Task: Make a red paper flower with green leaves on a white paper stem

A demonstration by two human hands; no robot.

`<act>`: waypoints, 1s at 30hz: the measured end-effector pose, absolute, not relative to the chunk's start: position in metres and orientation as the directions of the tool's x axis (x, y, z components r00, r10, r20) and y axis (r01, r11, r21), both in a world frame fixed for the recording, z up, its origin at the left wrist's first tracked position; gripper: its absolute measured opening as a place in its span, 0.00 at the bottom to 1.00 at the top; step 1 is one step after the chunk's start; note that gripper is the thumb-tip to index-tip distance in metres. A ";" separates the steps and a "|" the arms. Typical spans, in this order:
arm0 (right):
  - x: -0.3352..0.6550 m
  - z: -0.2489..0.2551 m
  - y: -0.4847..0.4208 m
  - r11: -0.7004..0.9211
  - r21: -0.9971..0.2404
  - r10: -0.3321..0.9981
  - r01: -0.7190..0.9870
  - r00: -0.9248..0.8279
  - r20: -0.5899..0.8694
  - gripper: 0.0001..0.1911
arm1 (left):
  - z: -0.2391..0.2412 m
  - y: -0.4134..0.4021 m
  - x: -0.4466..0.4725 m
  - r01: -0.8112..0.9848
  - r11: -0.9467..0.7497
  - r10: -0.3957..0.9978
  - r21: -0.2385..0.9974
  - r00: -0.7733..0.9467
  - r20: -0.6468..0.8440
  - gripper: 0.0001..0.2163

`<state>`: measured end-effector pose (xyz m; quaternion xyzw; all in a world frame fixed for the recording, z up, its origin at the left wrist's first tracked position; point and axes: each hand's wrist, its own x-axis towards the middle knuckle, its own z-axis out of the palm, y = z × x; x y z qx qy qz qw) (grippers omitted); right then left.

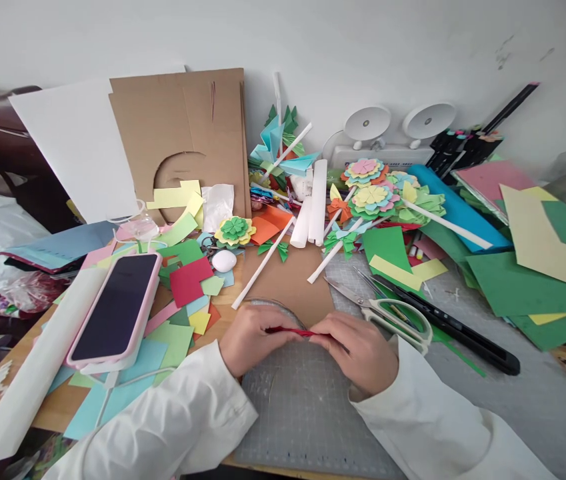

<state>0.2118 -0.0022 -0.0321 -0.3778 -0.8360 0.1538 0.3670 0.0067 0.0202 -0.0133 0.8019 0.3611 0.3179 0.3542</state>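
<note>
A thin strip of red paper (297, 331), seen nearly edge-on, stretches between my two hands above the grey cutting mat (303, 413). My left hand (253, 339) is closed on its left end, thumb below and fingers above. At the other end my right hand (360, 350) pinches it the same way. The fingers cover much of the paper, so its full shape is hidden. Beyond the hands lies a brown cardboard sheet (293, 277). Scissors with pale handles (397, 320) lie just right of my right hand, partly over a black pen-like tool (463, 337).
A phone in a pink case (117, 307) with a white cable lies left, beside a white paper roll (37, 367). Coloured paper scraps (190, 280) spread around. Paper flowers (367, 193), a two-headed lamp (397, 127) and leaning cardboard (183, 133) stand behind. Green sheets (537, 280) pile up right.
</note>
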 end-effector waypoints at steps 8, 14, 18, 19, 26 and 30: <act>0.213 -0.030 -0.001 0.694 -0.529 0.718 0.488 -0.413 0.561 0.05 | -0.011 0.022 0.004 0.441 -0.546 0.816 0.712 0.473 0.333 0.14; 0.216 -0.026 -0.002 0.669 -0.542 0.739 0.508 -0.379 0.557 0.04 | -0.001 0.023 0.003 0.246 -0.454 0.826 0.856 0.477 0.301 0.06; 0.218 -0.022 -0.003 0.592 -0.633 0.806 0.499 -0.359 0.471 0.05 | 0.001 0.028 -0.002 0.230 -0.487 0.820 0.843 0.453 0.350 0.04; 0.219 -0.021 -0.002 0.564 -0.664 0.826 0.491 -0.349 0.443 0.05 | 0.002 0.029 -0.004 0.245 -0.490 0.824 0.836 0.442 0.354 0.04; 0.218 -0.018 -0.003 0.363 -0.858 0.919 0.364 -0.291 0.266 0.09 | 0.002 0.035 -0.008 0.156 -0.354 0.869 0.922 0.420 0.262 0.05; 0.215 -0.020 -0.005 0.345 -0.872 0.928 0.347 -0.269 0.260 0.07 | 0.000 0.033 -0.005 0.045 -0.139 0.892 0.989 0.439 0.105 0.12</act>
